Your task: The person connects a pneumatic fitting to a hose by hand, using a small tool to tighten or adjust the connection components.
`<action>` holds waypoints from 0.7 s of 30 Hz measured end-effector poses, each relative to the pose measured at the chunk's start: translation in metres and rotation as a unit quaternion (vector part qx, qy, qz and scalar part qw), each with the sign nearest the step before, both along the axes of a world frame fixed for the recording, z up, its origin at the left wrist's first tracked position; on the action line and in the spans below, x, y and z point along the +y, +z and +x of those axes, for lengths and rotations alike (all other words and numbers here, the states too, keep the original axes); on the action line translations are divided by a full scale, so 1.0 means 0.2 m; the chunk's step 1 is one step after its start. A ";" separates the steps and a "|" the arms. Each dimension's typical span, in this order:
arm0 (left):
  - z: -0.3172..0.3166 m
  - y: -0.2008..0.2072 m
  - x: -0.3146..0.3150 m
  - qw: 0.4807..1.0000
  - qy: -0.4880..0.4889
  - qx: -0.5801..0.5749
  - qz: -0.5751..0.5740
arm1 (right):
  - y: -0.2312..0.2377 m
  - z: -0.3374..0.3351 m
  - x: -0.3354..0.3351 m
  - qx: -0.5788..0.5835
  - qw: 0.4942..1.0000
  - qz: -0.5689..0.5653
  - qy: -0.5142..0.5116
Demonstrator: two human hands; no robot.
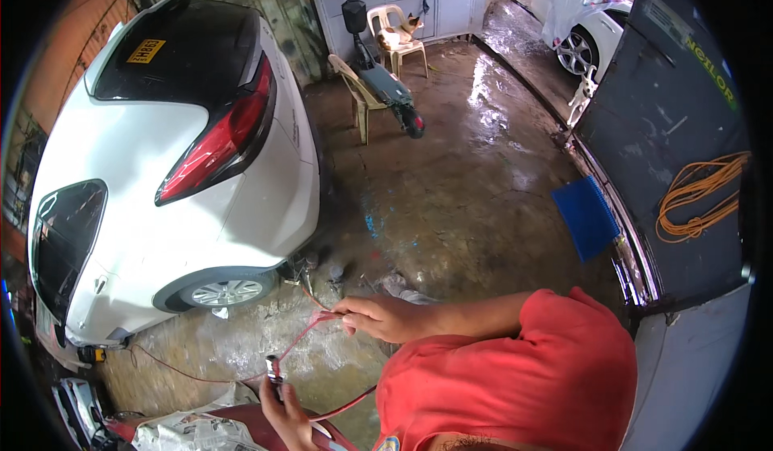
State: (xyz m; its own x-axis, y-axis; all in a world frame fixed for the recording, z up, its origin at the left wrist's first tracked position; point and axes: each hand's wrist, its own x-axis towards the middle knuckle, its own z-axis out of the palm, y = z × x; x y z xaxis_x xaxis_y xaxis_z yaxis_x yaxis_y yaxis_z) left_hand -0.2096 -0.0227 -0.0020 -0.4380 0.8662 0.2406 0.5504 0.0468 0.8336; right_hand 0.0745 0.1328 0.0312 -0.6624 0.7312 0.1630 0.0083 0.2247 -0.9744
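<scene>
In the head view, my right hand (374, 317) reaches leftward across the middle, its fingers closed around a thin red hose (298, 341). The hose slopes down to my left hand (283, 415), whose fingers grip a small shiny metal fitting (274, 367) with a reddish part at its top. More red hose runs off to the right behind that hand. Whether the hose and the fitting are joined is too small to tell. Both hands are near the rear wheel (228, 292) of a white car (153, 153), apart from it.
A red surface partly covered with newspaper (193, 433) lies lower left. Two plastic chairs (396, 40), one with a cat (398, 35), and a scooter (386, 87) stand farther off. A blue mat (586, 216) lies right, near a dark door with a coiled orange cable (699, 197). The floor looks wet.
</scene>
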 end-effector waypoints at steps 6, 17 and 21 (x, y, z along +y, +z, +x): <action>0.20 -0.02 0.04 0.979 -0.118 0.074 -0.146 | 0.04 0.13 0.04 -0.082 0.996 -0.016 -0.008; 0.50 -0.14 0.06 0.904 -0.308 -0.072 -0.289 | -0.14 0.15 -0.03 -0.068 0.983 0.143 0.096; 0.50 -0.22 0.06 0.910 -0.296 -0.137 -0.258 | -0.14 0.18 -0.06 -0.153 0.970 0.105 0.159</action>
State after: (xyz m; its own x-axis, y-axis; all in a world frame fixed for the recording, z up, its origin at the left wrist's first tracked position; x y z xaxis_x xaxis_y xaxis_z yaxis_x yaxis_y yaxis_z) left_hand -0.1094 -0.0097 -0.0456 0.1589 0.9367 -0.3120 0.3810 0.2334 0.8946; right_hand 0.1098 0.1204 0.0034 -0.8895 0.4545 0.0466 0.1877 0.4566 -0.8696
